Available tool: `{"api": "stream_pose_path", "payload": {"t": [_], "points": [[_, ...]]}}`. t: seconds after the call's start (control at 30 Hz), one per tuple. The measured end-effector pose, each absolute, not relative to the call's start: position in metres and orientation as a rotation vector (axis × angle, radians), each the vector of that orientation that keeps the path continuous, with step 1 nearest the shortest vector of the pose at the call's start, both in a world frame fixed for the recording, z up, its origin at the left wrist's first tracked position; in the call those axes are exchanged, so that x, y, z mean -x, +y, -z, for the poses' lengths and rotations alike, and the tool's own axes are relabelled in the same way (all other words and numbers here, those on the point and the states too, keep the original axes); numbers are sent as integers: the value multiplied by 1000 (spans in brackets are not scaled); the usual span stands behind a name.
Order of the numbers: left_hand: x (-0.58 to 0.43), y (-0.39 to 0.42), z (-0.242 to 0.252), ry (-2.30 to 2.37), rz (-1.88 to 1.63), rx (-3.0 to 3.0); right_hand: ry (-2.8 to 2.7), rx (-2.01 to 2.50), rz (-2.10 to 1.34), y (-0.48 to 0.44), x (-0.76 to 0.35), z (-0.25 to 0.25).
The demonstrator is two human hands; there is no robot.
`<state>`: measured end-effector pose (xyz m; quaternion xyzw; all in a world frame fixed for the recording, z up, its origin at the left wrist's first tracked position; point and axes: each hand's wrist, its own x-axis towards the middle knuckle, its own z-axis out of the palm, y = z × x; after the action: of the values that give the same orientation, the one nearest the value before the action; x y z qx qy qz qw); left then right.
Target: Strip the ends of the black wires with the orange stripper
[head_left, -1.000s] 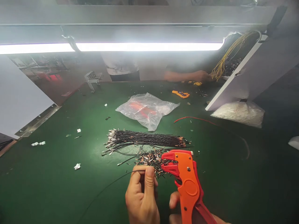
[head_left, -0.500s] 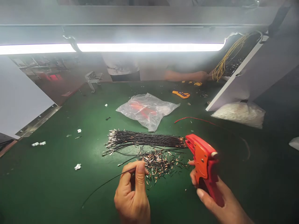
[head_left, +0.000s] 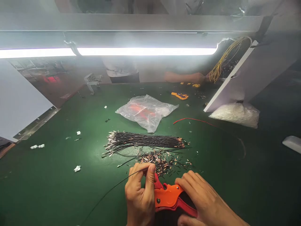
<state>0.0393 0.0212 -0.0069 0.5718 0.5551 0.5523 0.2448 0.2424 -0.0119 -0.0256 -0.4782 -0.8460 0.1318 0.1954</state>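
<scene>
My left hand (head_left: 141,191) pinches a thin black wire (head_left: 110,190) between thumb and forefinger; the wire's tail curves down to the left. Around the handles of a red and orange wire stripper (head_left: 168,196) my right hand (head_left: 202,197) is closed. The stripper's jaws point left, right up against my left thumb, and the wire's end there is hidden. Just beyond lies a pile of short black and copper scraps (head_left: 157,163). Behind it a bundle of black wires (head_left: 145,139) lies sideways, silvery terminals at the left, bare copper ends at the right.
A clear plastic bag (head_left: 148,111) with red things inside lies behind the bundle. Farther back is a yellow tool (head_left: 180,95). A red wire (head_left: 195,119) and a filled bag (head_left: 235,114) lie at right. A person's arm (head_left: 184,77) shows across the green table (head_left: 47,188).
My right hand has brought the wire stripper left and down, turning it from upright to sideways against my left hand. The left hand, still pinching the wire, has shifted slightly right.
</scene>
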Motion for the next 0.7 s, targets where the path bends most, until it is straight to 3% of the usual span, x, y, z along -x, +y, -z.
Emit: {"api": "stream_pose_path", "payload": {"t": [0.13, 0.37, 0.53, 0.7], "points": [[-37, 21, 13, 1540, -1431, -1583, -2385, 1321, -128, -14, -240, 29], [-44, 23, 14, 1391, -1308, -1274, -2373, 1242, -84, -16, -219, 36], [-47, 26, 16, 1342, -1265, -1155, -2253, 1350, -600, -13, -214, 27], [-46, 28, 21, 1347, -1254, -1140, -1586, 1552, -1219, -3, -231, 9]]}}
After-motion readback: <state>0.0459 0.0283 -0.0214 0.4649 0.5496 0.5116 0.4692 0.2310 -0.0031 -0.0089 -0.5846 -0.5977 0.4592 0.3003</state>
